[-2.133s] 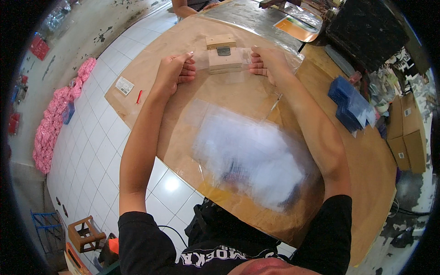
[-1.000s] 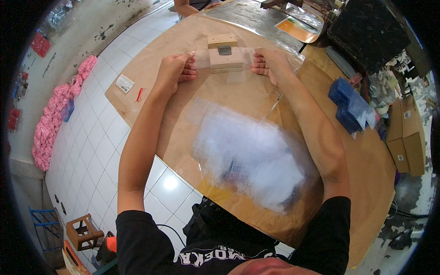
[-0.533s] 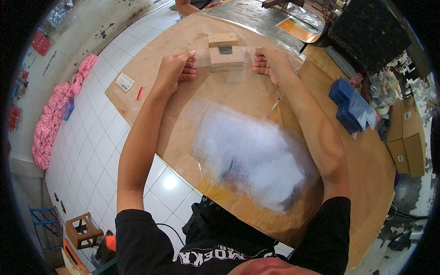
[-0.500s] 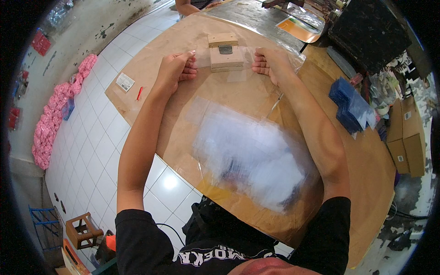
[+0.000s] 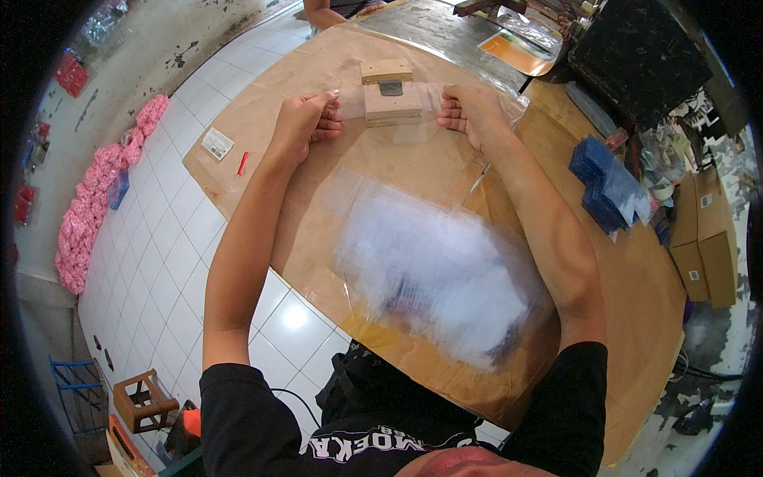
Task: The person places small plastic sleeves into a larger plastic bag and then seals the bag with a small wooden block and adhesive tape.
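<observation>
While both hands are working at the far side of the table (image 5: 306, 230), the left hand (image 5: 310, 123) is pinching one end of a clear plastic sheet (image 5: 350, 103) between thumb and forefinger, its other fingers curling loosely. The right hand (image 5: 469, 115) is pinching the opposite end, fingers likewise curling in. Between them a wooden block (image 5: 393, 113) is standing, the sheet showing on both sides of it; clear edges are blending into the brown covering, so whether it is running over or through the block I cannot tell. A small dark plate (image 5: 390, 88) is resting at the block's top. Nearer the body, a heap of clear plastic bags (image 5: 429, 262) is lying between the forearms, and a blue stack (image 5: 604, 183) is sitting to the right
</observation>
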Demonstrator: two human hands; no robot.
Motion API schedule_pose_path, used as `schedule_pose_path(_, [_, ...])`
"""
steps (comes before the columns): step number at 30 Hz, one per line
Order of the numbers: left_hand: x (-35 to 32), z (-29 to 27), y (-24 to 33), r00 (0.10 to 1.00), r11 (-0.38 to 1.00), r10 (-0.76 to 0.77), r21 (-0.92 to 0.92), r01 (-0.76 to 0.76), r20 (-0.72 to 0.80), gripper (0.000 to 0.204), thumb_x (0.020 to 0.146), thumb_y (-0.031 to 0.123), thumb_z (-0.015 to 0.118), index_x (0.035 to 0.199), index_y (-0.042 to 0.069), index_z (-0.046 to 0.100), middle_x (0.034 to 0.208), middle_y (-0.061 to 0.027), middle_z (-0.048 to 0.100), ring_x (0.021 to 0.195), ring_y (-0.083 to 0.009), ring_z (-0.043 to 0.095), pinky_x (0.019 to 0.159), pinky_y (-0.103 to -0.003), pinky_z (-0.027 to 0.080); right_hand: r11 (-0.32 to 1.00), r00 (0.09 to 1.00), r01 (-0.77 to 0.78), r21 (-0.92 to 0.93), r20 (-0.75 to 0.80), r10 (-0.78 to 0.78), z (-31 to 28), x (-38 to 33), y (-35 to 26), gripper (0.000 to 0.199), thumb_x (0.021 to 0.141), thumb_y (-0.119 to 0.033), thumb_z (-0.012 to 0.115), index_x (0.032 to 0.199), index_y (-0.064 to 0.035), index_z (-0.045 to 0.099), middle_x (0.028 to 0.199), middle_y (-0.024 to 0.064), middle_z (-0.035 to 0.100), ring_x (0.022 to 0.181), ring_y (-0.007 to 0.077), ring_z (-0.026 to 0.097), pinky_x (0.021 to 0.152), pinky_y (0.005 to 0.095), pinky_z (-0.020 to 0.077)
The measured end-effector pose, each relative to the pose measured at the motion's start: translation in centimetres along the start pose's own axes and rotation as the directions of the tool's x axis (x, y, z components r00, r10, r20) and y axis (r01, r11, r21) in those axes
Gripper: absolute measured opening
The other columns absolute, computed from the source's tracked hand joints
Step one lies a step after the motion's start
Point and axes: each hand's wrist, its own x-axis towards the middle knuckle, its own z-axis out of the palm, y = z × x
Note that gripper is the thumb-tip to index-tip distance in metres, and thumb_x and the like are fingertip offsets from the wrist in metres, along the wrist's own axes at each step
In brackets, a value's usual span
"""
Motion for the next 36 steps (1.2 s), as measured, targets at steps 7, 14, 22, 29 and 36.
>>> schedule_pose_path(7, [0.0,0.2,0.1,1.0,1.0,-0.001,0.005,0.001,0.01,0.028,0.086,0.028,0.063,0.083,0.0,0.061,0.07,-0.0079,0.06,0.054,-0.0137,0.059,0.05,-0.024,0.052,1.0,1.0,-0.001,0.031,-0.009,0.002,-0.3,0.5,0.1,0.018,0.083,-0.009,0.061,0.086,0.0074,0.055,0.079,0.0138,0.056,0.058,0.0244,0.062,0.052,0.0334,0.0577])
schedule_pose_path(14, [0.2,0.1,0.0,1.0,1.0,0.005,0.021,-0.005,0.008,0.027,0.087,0.026,0.062,0.082,0.0,0.061,0.07,-0.008,0.06,0.054,-0.014,0.058,0.051,-0.025,0.052,1.0,1.0,-0.004,-0.004,-0.031,0.004,0.0,0.0,-0.1,0.017,0.086,-0.015,0.061,0.081,0.001,0.057,0.075,0.0086,0.056,0.058,0.0189,0.059,0.055,0.0294,0.0555])
schedule_pose_path(22, [0.1,-0.3,0.0,0.999,1.0,0.006,-0.022,-0.007,-0.032,0.028,0.087,0.026,0.062,0.089,-0.001,0.06,0.073,-0.0089,0.06,0.055,-0.0151,0.059,0.051,-0.026,0.052,1.0,0.996,0.009,-0.006,-0.088,-0.009,0.1,0.0,-0.2,0.017,0.085,-0.016,0.062,0.082,0.0005,0.059,0.076,0.0078,0.057,0.061,0.0189,0.06,0.057,0.0304,0.0557])
schedule_pose_path(29, [-1.0,0.6,0.8,0.954,0.98,0.198,0.066,-0.188,-0.226,0.033,0.086,0.024,0.063,0.105,-0.002,0.055,0.081,-0.0103,0.061,0.059,-0.014,0.059,0.054,-0.027,0.052,0.889,0.936,0.247,-0.386,-0.142,-0.321,-1.3,0.1,-3.4,0.016,0.084,-0.02,0.064,0.08,-0.004,0.064,0.073,0.0015,0.059,0.063,0.0109,0.056,0.059,0.025,0.0503])
schedule_pose_path(36, [-3.9,1.2,2.8,0.776,0.706,0.63,0.406,-0.58,0.011,0.025,0.088,0.016,0.062,0.107,-0.001,0.058,0.083,-0.0107,0.065,0.068,-0.0129,0.063,0.065,-0.026,0.053,0.589,0.865,0.491,-0.641,0.279,-0.417,-1.7,-12.6,-4.7,0.025,0.085,-0.024,0.064,0.091,-0.0002,0.066,0.079,0.0068,0.064,0.068,0.0148,0.059,0.066,0.0289,0.0484])
